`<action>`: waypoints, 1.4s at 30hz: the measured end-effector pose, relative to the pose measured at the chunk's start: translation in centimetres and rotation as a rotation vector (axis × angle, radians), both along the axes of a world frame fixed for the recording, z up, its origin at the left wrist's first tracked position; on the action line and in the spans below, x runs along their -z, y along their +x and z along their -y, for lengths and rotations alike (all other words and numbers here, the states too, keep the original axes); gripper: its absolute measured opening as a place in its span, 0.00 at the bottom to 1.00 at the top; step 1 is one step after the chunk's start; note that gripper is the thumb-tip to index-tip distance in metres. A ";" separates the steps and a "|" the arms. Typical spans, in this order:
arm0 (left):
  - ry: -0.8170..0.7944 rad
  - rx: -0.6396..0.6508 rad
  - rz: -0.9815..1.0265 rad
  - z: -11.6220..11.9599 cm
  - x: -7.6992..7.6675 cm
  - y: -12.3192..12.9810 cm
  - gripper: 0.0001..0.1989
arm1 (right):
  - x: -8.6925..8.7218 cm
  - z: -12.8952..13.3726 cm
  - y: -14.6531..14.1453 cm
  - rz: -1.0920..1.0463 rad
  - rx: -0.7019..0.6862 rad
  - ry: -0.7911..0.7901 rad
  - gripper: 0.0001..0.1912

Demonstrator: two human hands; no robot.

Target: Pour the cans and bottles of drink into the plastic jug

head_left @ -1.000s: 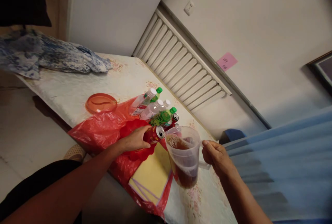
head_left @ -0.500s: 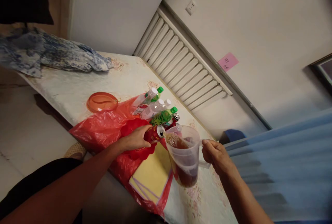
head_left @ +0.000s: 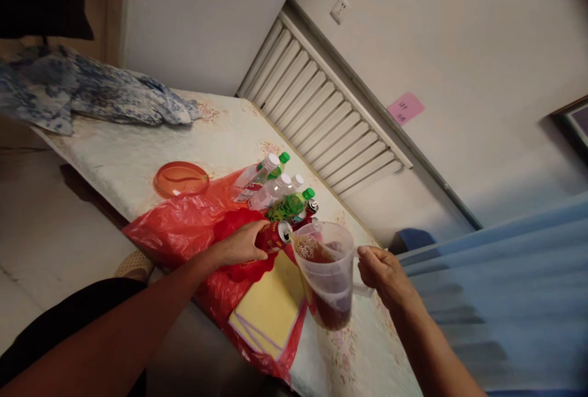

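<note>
My left hand (head_left: 244, 242) is closed around a red drink can (head_left: 272, 237), tipped with its opening at the rim of a clear plastic pitcher (head_left: 327, 280). Liquid runs from the can into the pitcher, which holds brown, foamy liquid. My right hand (head_left: 383, 271) grips the pitcher's handle and keeps it tilted above the table. Beneath the can lie a red scalloped dish (head_left: 239, 220) and a folded yellow cloth (head_left: 269, 302), both on a red plastic bag (head_left: 179, 225). Just behind the can stand several plastic bottles (head_left: 287, 206) with white or green caps.
An orange-red round lid (head_left: 181, 179) lies on the flower-patterned tablecloth (head_left: 119, 155). Blue-and-white fabric (head_left: 124, 94) is heaped at the far left. A white radiator (head_left: 326, 103) runs along the wall behind the table, and a blue curtain (head_left: 514, 287) hangs at the right.
Both hands hold nearly the same pose, with the can still pouring into the pitcher. The view has shifted very slightly.
</note>
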State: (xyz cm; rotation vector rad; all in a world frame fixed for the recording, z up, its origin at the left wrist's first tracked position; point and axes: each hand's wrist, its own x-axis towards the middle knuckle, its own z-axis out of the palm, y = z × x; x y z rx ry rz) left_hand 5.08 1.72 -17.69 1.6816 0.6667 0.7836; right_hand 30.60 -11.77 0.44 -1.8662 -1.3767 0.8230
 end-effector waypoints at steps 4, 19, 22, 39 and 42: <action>0.002 -0.010 0.002 0.0 0.1 0.0 0.34 | 0.0 0.0 0.0 0.023 -0.007 -0.005 0.29; 0.006 -0.003 -0.003 0.0 -0.1 0.0 0.33 | -0.4 -0.1 -0.4 0.034 -0.004 -0.012 0.30; 0.003 -0.009 -0.003 0.0 0.0 0.1 0.33 | -0.3 -0.1 -0.3 0.029 -0.005 -0.016 0.30; -0.010 -0.008 0.017 0.1 -0.2 0.0 0.33 | -0.5 -0.2 -0.4 0.038 -0.013 -0.028 0.31; -0.009 -0.006 0.021 0.0 0.0 0.1 0.33 | -0.6 -0.2 -0.4 0.049 -0.016 -0.028 0.31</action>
